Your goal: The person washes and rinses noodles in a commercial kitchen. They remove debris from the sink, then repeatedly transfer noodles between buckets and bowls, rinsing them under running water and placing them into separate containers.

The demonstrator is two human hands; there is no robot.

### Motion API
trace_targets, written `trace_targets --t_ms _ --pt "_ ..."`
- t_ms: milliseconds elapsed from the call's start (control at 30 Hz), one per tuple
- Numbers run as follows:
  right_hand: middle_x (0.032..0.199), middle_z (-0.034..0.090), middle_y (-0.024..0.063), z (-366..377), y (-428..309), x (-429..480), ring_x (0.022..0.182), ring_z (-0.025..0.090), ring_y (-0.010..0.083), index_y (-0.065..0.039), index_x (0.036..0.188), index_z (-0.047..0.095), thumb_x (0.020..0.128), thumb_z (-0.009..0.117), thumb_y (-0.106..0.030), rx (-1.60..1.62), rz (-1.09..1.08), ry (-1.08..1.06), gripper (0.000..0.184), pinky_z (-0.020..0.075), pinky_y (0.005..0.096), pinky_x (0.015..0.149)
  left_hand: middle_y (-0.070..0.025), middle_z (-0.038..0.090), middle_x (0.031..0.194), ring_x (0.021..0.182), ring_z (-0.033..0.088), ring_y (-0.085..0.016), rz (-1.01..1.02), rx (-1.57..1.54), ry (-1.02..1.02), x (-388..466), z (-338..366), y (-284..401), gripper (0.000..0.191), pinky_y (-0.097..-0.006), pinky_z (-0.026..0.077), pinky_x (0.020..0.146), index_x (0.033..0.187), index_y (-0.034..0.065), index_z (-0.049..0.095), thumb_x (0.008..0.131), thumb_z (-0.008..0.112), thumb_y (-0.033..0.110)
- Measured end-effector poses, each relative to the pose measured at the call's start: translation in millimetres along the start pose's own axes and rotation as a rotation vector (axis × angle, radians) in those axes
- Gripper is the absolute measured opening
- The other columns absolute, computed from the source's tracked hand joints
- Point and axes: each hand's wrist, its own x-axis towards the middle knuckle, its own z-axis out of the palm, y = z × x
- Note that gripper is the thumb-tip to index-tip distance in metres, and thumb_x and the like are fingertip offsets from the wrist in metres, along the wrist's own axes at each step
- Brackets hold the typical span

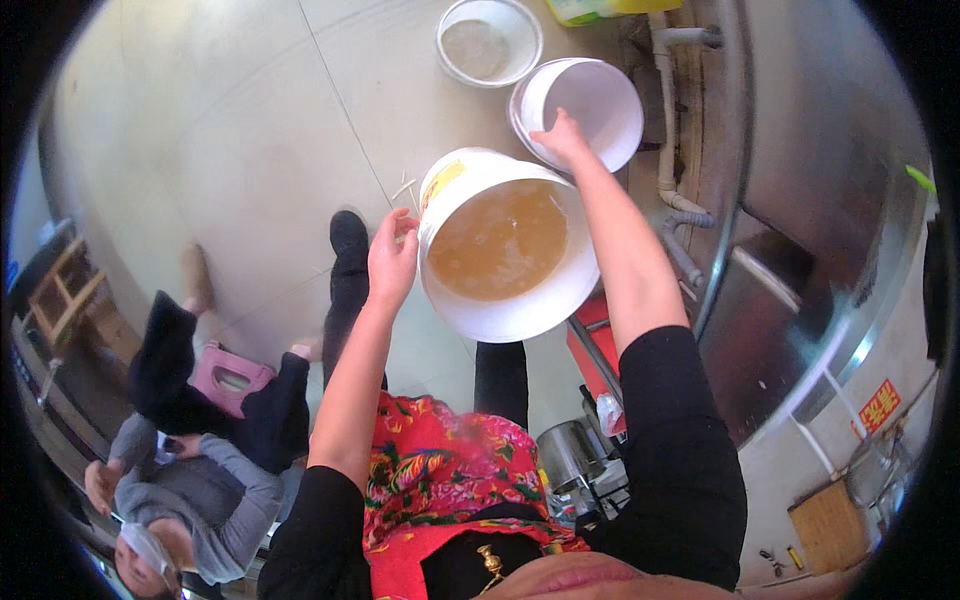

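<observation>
In front of me is a large white plastic bucket point(517, 319) holding cloudy brown liquid point(499, 240). Its mouth faces me and a yellow label point(442, 184) shows on the far outer wall; whether it is tilted I cannot tell. My left hand point(392, 251) is at its left side, fingers bent and apart, fingertips close to the wall. Farther off, my right hand point(561, 140) grips the left rim of a smaller white bucket point(615, 112). That bucket leans over another white rim point(517, 112) below it. My right forearm passes over the large bucket's right edge.
A translucent tub point(532, 52) with greyish contents stands on the floor point(225, 90). Pipes point(666, 142) run along the right, beside a metal counter point(795, 315). A steel pot point(566, 454) is near my right side. A masked person sits at lower left, near a pink stool point(232, 379).
</observation>
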Motion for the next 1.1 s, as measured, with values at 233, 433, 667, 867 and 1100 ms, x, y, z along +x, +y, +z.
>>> trace_targets --t_ms 233,433,667,867,1100 --pt "0.1 0.066 0.029 3.2 40.4 21.5 0.098 0.065 0.0391 0.006 0.099 0.068 0.08 0.067 -0.026 0.021 -0.05 0.01 0.037 0.0495 0.0426 0.085 -0.0088 0.066 0.106 0.102 0.063 -0.018 -0.086 -0.075 -0.015 29.7 8.9 -4.4 0.033 -0.0321 0.05 0.086 0.124 0.0037 0.053 0.091 0.053 0.004" --pt "0.092 0.066 0.0263 -48.6 56.3 -51.3 0.09 0.064 0.0411 0.005 0.094 0.066 0.081 0.065 -0.021 0.077 -0.082 0.118 0.03 0.0496 0.0457 0.078 -0.0125 0.066 0.11 0.108 0.062 -0.02 0.058 -0.034 -0.064 62.2 19.0 24.1 0.033 -0.0338 0.051 0.088 0.125 0.0017 0.053 0.092 0.052 0.006" --pt "0.086 0.064 0.0252 -60.5 48.5 -76.9 0.086 0.06 0.0446 0.002 0.092 0.063 0.082 0.063 -0.017 -0.041 -0.262 0.19 0.021 0.0476 0.0495 0.077 -0.0234 0.06 0.123 0.114 0.058 -0.036 0.242 0.018 -0.343 158.5 124.6 115.4 0.07 -0.0404 0.044 0.099 0.129 -0.0038 0.051 0.083 0.062 0.049" --pt "0.098 0.066 0.0202 -61.2 47.1 -79.5 0.094 0.06 0.0407 -0.005 0.109 0.065 0.083 0.063 -0.013 -0.215 -0.407 0.04 0.027 0.0486 0.0453 0.08 -0.0292 0.065 0.106 0.103 0.064 -0.036 0.229 0.395 -0.363 220.7 167.6 133.5 0.073 -0.0394 0.05 0.09 0.102 -0.0092 0.067 0.073 0.065 0.058" --pt "0.129 0.056 0.0179 -51.2 77.9 -87.1 0.117 0.055 0.0305 -0.005 0.131 0.052 0.083 0.073 -0.027 0.266 -0.102 0.495 0.057 0.0459 0.0376 0.096 -0.0182 0.068 0.076 0.078 0.069 -0.027 0.128 0.324 -0.21 211.4 174.0 89.6 0.028 -0.0376 0.054 0.076 0.087 -0.0023 0.069 0.074 0.058 0.021"
